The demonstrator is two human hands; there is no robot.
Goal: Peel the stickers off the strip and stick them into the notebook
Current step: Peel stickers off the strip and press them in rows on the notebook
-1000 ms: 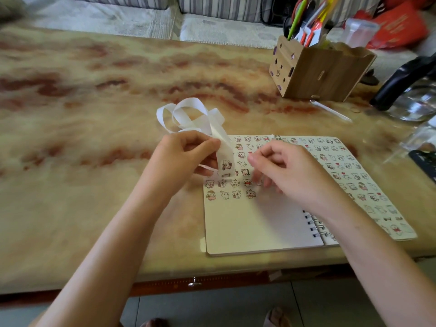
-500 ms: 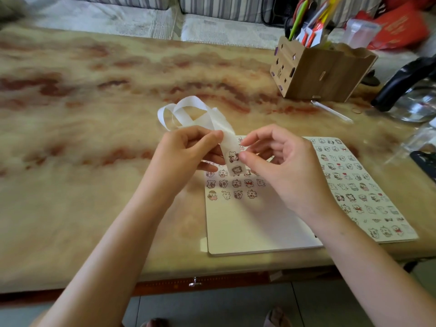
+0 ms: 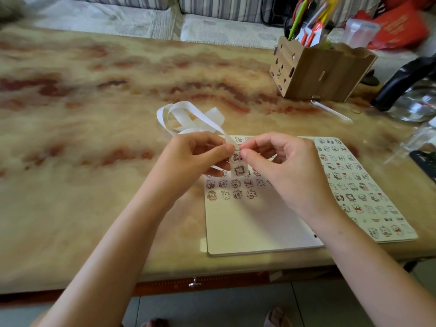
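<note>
An open spiral notebook point(image 3: 254, 227) lies on the marbled table, its right page and the top of its left page covered with small cartoon stickers. A white sticker strip point(image 3: 188, 115) curls in loops behind my hands, and its free end hangs down above the left page with two stickers on it. My left hand point(image 3: 188, 159) pinches the strip just above those stickers. My right hand point(image 3: 280, 166) meets it from the right, thumb and forefinger pinching at the upper sticker point(image 3: 236, 156). A second sticker point(image 3: 239, 171) sits below on the strip's end.
A wooden pen holder point(image 3: 320, 74) full of pens stands at the back right. A thin white stick point(image 3: 330, 110) lies in front of it. A black-handled glass pot point(image 3: 410, 90) and dark objects crowd the right edge. The table's front edge point(image 3: 193, 277) runs below the notebook.
My right hand lifted off the notebook page and came up to the strip's end, now pinching at the upper sticker. My left hand raised the strip slightly.
</note>
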